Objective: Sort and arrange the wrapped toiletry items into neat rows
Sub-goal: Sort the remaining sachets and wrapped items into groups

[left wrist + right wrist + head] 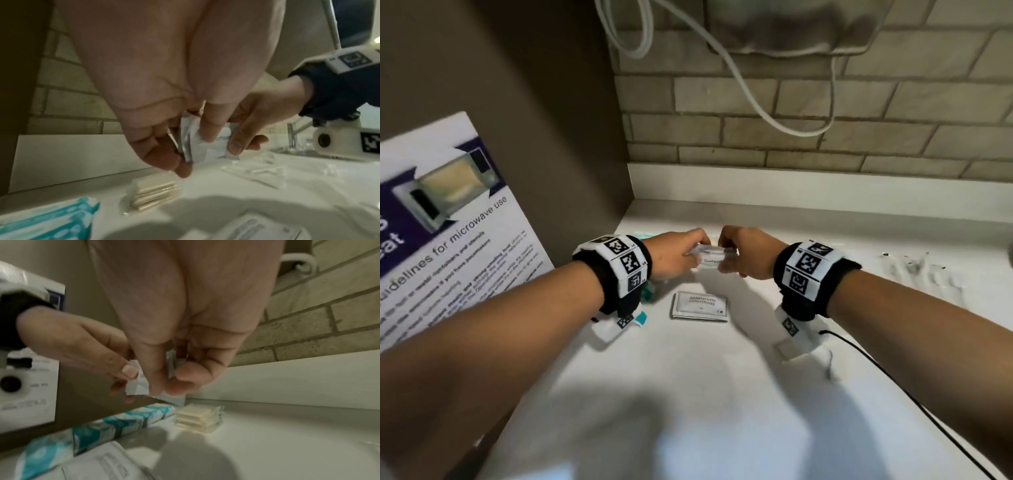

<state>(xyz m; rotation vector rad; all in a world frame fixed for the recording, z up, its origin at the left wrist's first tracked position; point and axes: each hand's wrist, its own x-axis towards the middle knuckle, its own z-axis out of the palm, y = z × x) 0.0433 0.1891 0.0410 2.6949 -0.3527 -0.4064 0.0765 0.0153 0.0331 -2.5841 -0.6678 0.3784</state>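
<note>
I hold a small stack of white toothpaste sachets (pixel 711 257) up off the white counter (pixel 722 377), between both hands. My left hand (pixel 677 255) pinches the stack's left end, thumb on the near face and fingers curled behind; my right hand (pixel 748 253) pinches the right end the same way. In the left wrist view the sachets (pixel 202 142) show as several thin flat packets pressed face to face, edges nearly flush, white with small dark print; the head view reads "Toothpas" on the front one.

Below my hands a stack of flat white sachets printed "Shampoo with Conditioner" (pixel 700 306) lies on the counter. Behind it, near the back wall, sits a little pile of cream bars in clear wrap (pixel 198 417), and just beside that to the left lie long teal-and-white wrapped packs (pixel 123 420), side by side. Clear-wrapped white sticks (pixel 261 172) lie to the right, blurred.

A microwave-use notice (pixel 448 233) leans at the left.
</note>
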